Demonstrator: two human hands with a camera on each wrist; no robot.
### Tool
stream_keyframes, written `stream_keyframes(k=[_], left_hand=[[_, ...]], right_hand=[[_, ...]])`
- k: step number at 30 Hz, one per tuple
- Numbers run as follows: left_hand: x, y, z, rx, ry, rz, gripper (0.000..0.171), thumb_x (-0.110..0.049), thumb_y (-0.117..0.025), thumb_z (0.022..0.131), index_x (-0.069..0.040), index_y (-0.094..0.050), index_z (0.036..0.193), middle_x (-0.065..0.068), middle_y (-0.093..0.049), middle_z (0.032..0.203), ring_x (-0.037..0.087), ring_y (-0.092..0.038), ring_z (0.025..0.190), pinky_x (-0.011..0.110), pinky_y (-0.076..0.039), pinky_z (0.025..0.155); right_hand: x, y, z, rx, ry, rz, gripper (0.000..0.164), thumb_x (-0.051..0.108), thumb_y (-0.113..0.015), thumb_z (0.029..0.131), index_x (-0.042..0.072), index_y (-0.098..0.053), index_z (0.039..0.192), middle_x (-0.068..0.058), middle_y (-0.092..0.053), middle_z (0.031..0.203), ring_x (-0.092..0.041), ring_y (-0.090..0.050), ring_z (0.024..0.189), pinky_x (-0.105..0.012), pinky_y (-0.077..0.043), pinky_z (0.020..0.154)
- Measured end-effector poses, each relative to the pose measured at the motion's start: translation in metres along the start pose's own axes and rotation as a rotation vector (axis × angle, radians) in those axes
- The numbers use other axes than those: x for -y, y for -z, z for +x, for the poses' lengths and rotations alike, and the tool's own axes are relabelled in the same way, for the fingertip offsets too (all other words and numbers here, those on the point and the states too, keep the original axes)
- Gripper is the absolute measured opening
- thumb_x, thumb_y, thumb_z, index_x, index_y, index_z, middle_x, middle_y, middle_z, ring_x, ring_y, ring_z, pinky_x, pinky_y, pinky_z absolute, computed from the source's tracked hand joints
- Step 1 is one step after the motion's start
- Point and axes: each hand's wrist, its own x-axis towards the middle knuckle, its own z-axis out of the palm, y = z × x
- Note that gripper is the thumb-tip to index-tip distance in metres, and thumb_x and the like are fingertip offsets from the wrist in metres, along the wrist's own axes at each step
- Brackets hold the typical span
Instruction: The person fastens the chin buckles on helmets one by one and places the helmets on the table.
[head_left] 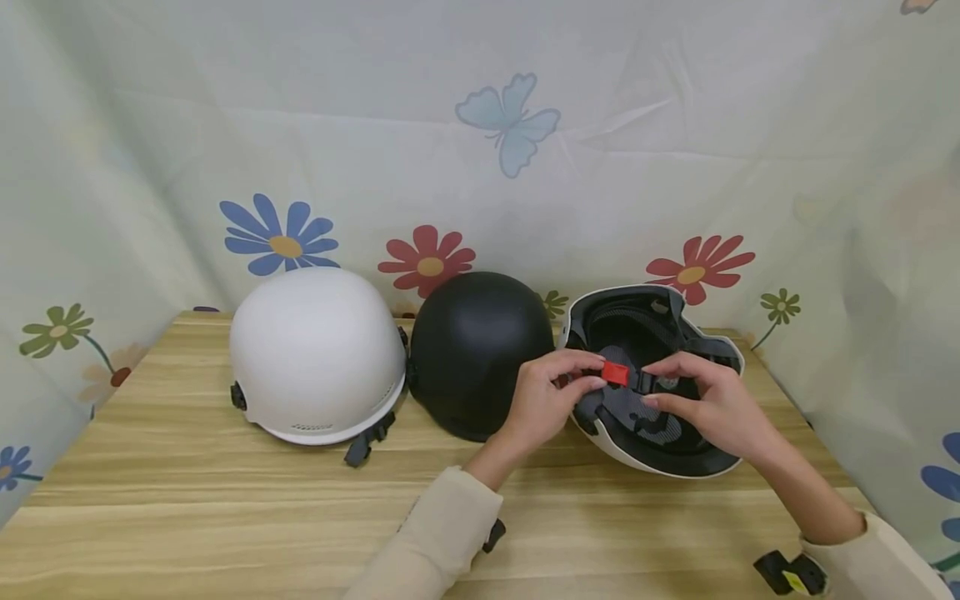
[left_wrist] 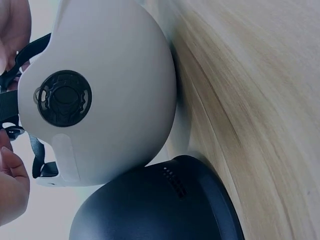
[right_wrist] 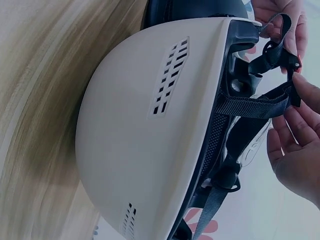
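Observation:
A white helmet (head_left: 624,455) lies upside down at the right, its black padded inside facing up. Over its opening, my left hand (head_left: 551,392) pinches the red buckle piece (head_left: 616,373) of the chin strap between thumb and fingers. From the other side my right hand (head_left: 720,404) pinches the black buckle piece (head_left: 642,382), end to end with the red one. In the right wrist view the black strap (right_wrist: 252,106) rises from the helmet's rim to the fingers. The left wrist view shows the round black dial (left_wrist: 65,98) on the shell.
A black helmet (head_left: 480,350) stands dome up, right beside the upturned one. Left of it is another white helmet (head_left: 315,350), dome up, its strap end (head_left: 360,450) on the wooden table (head_left: 225,517). A flowered curtain (head_left: 360,150) hangs behind.

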Motion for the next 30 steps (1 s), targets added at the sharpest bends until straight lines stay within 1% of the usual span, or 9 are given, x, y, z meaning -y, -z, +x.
stream_keyframes(k=[4,8,11,16,18,20,23,27,30], left_hand=[[-0.002,-0.001,0.001,-0.01,-0.012,-0.008,0.017,-0.005,-0.072,0.076,-0.001,-0.071,0.092,0.009,-0.068,0.094,0.016,-0.049,0.064,0.017,-0.039,0.054],[-0.024,0.005,0.003,-0.006,-0.004,-0.018,0.016,0.002,-0.071,0.075,0.005,-0.07,0.09,0.016,-0.067,0.093,0.022,-0.05,0.064,0.016,-0.039,0.055],[-0.038,0.01,0.004,-0.001,-0.005,-0.023,0.015,0.005,-0.069,0.075,0.008,-0.069,0.09,0.018,-0.066,0.092,0.024,-0.052,0.065,0.015,-0.04,0.056],[-0.04,0.01,0.005,0.023,0.025,-0.049,0.017,0.005,-0.069,0.075,0.008,-0.068,0.092,0.018,-0.065,0.094,0.024,-0.053,0.069,0.017,-0.043,0.058],[-0.04,0.011,0.006,0.043,0.042,-0.06,0.018,0.005,-0.069,0.076,0.009,-0.068,0.093,0.018,-0.064,0.095,0.025,-0.053,0.071,0.019,-0.044,0.06],[-0.04,0.01,0.007,0.068,0.041,-0.063,0.018,0.005,-0.069,0.076,0.009,-0.067,0.094,0.019,-0.063,0.098,0.024,-0.053,0.072,0.02,-0.045,0.061],[-0.028,0.005,0.007,0.09,0.007,-0.057,0.019,0.003,-0.069,0.077,0.006,-0.066,0.096,0.016,-0.061,0.105,0.023,-0.052,0.073,0.022,-0.046,0.063],[-0.01,-0.002,0.008,0.088,-0.027,-0.049,0.019,-0.001,-0.07,0.078,0.002,-0.066,0.096,0.011,-0.06,0.109,0.018,-0.052,0.075,0.023,-0.047,0.064],[-0.007,-0.003,0.007,0.075,-0.022,-0.047,0.017,-0.003,-0.07,0.078,0.0,-0.067,0.095,0.008,-0.062,0.105,0.015,-0.053,0.076,0.021,-0.047,0.065]], right_hand=[[0.0,0.0,0.0,-0.007,0.009,-0.01,0.031,-0.002,-0.076,0.07,0.005,-0.066,0.098,-0.004,-0.065,0.089,-0.011,-0.052,0.077,-0.018,-0.044,0.061],[0.0,0.0,0.0,-0.011,0.017,-0.016,0.031,-0.002,-0.076,0.069,0.006,-0.066,0.098,-0.003,-0.066,0.088,-0.011,-0.053,0.076,-0.018,-0.044,0.06],[-0.001,0.0,0.0,-0.016,0.035,-0.008,0.032,-0.004,-0.076,0.068,0.005,-0.066,0.098,-0.004,-0.066,0.088,-0.011,-0.053,0.076,-0.017,-0.044,0.061],[-0.001,0.001,0.0,-0.019,0.044,0.019,0.033,-0.006,-0.075,0.068,0.004,-0.066,0.098,-0.005,-0.065,0.089,-0.009,-0.054,0.077,-0.016,-0.045,0.063],[-0.001,0.002,-0.001,-0.015,0.033,0.03,0.033,-0.006,-0.075,0.068,0.004,-0.066,0.098,-0.004,-0.065,0.089,-0.008,-0.054,0.077,-0.016,-0.046,0.064],[-0.001,0.004,-0.001,-0.01,0.022,0.048,0.032,-0.006,-0.075,0.069,0.003,-0.065,0.098,-0.004,-0.064,0.089,-0.008,-0.055,0.078,-0.016,-0.046,0.065],[-0.001,0.005,-0.001,-0.015,0.005,0.055,0.031,-0.007,-0.074,0.07,0.002,-0.065,0.097,-0.003,-0.063,0.09,-0.009,-0.055,0.078,-0.016,-0.047,0.066],[-0.001,0.007,-0.002,-0.023,-0.02,0.054,0.029,-0.006,-0.074,0.071,0.002,-0.064,0.097,-0.001,-0.063,0.09,-0.009,-0.056,0.079,-0.017,-0.048,0.066],[0.0,0.006,-0.003,-0.021,-0.02,0.061,0.029,-0.005,-0.074,0.071,0.002,-0.064,0.097,-0.002,-0.063,0.09,-0.008,-0.056,0.08,-0.017,-0.048,0.067]])
